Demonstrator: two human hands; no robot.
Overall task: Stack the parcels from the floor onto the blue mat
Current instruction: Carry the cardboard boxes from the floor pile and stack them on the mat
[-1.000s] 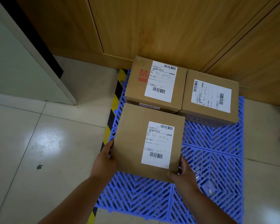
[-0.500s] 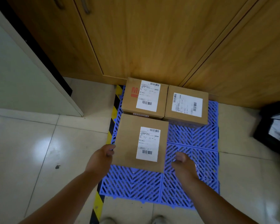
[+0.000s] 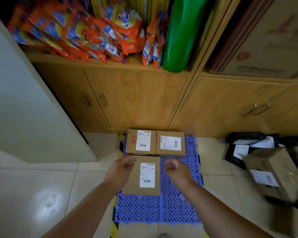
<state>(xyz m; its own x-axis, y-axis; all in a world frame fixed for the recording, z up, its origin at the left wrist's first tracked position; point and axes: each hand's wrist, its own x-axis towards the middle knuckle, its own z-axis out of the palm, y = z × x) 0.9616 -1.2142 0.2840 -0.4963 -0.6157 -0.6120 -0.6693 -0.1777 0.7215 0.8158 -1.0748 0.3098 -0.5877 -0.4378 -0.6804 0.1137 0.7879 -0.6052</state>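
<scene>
Your left hand (image 3: 122, 166) hangs loosely curled over the left edge of the near parcel (image 3: 142, 176), grasping nothing. That parcel lies flat, label up, at the left side of the blue mat (image 3: 179, 208), its far edge touching the back-left parcel (image 3: 141, 144). The back-right parcel (image 3: 170, 143) sits just beside that one along the mat's far edge, by the cabinet (image 3: 136, 100). Your right hand (image 3: 175, 169) is released too, fingers half bent over the bare lattice just right of the near parcel. So three parcels are on the mat in a single layer. On the floor to the right, well apart from the mat, more parcels (image 3: 272, 174) wait, blurred, so I cannot count them; those are likely what remains.
</scene>
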